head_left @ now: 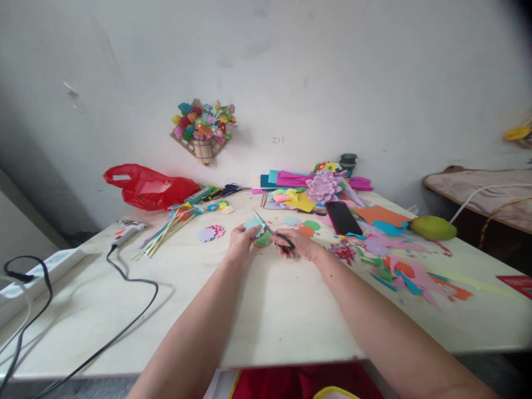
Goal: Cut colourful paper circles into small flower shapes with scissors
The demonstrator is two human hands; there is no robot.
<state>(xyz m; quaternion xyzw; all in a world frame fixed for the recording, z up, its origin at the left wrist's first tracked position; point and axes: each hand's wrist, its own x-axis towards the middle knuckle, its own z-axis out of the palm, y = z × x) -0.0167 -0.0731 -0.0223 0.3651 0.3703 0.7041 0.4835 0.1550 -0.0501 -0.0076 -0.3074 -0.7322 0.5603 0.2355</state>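
My left hand (241, 244) pinches a light blue scalloped flower cutout (254, 224) above the table. In my right hand (297, 244) is a pair of scissors (285, 239) with dark handles, fingers wrapped through the loops. Its blades point up and left, close against the blue cutout's right edge; whether they bite into it I cannot tell. Under the hands lies a green round piece (262, 239). Left of them rest lilac and pink-red flower cutouts (211, 233). Just beyond the scissors are an orange piece (302, 230) and a green disc (311, 225).
Colourful scraps (409, 271) and a phone (344, 218) lie to the right, near a green-yellow fruit (433, 228). Leftward are thin sticks (166, 233), a glue gun (128, 233) with its cord, a power strip (45, 280) and a red plastic bag (149, 188). Coloured sheets (286, 178) sit behind.
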